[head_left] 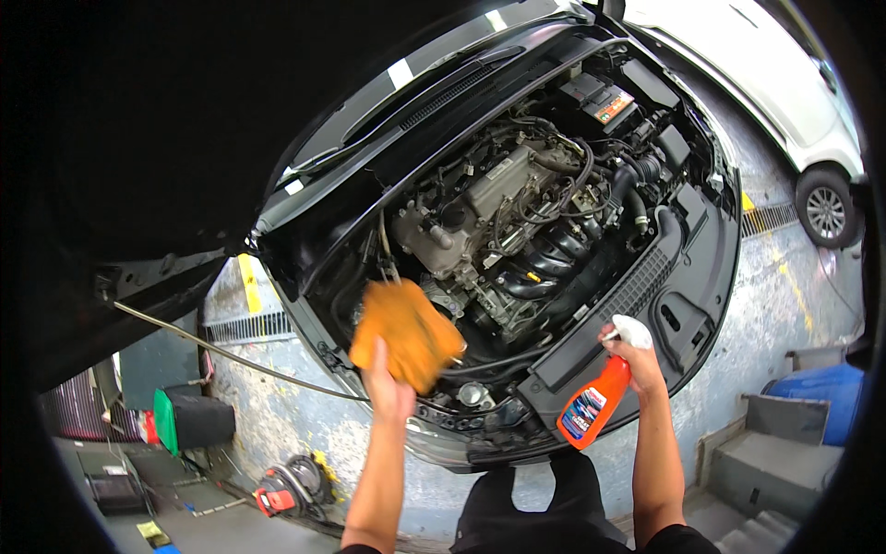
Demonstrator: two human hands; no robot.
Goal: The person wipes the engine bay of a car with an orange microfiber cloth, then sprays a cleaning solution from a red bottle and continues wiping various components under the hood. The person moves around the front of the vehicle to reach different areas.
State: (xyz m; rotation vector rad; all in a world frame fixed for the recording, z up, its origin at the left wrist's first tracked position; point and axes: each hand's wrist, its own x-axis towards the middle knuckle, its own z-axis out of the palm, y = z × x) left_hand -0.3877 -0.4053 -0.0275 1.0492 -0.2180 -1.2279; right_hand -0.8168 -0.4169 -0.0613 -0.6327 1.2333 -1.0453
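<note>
An open car engine bay spreads out before me, with the metal engine in its middle. My left hand grips an orange cloth, which is blurred and hangs over the bay's left front corner. Dark smudges show on the cloth. In my right hand is a red-orange spray bottle with a white trigger head; the fingers wrap round its neck. The bottle is tilted above the black front cover of the bay.
A thin prop rod runs to the raised black hood at left. The battery sits at the far right of the bay. A white car stands beyond. A red and black machine and grey steps flank me on the floor.
</note>
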